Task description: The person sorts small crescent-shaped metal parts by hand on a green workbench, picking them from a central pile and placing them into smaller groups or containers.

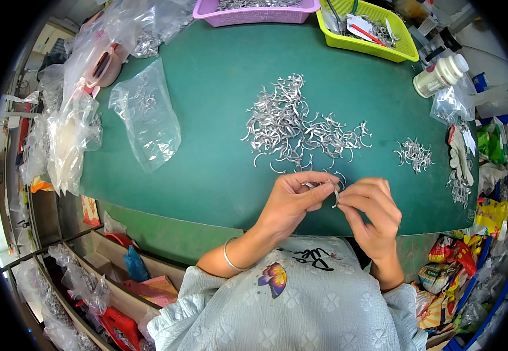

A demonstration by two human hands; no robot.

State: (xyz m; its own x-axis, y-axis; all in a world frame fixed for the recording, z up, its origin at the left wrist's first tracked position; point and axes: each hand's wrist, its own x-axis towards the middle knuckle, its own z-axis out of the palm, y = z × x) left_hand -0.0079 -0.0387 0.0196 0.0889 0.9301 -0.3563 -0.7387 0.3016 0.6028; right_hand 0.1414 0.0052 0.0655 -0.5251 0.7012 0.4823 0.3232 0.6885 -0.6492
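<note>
My left hand (pixel 294 202) is closed over the near edge of the table, pinching small curved silver metal pieces between thumb and fingers. My right hand (pixel 374 209) meets it from the right, its thumb and fingertips closed on the lower part of one curved metal piece (pixel 335 200). Just beyond my hands a large loose pile of the same curved metal pieces (pixel 280 120) spreads over the green tabletop (pixel 207 117). Off to the right lies a smaller pile of metal pieces (pixel 415 155). Fingers partly hide what the left hand holds.
A purple basket (pixel 257 16) and a yellow-green basket (pixel 371 50) of metal parts stand at the far edge. Clear plastic bags (pixel 148 117) lie at left. A white bottle (pixel 441 75) and a glove (pixel 460 155) are at right. Shelving (pixel 84 263) sits below left.
</note>
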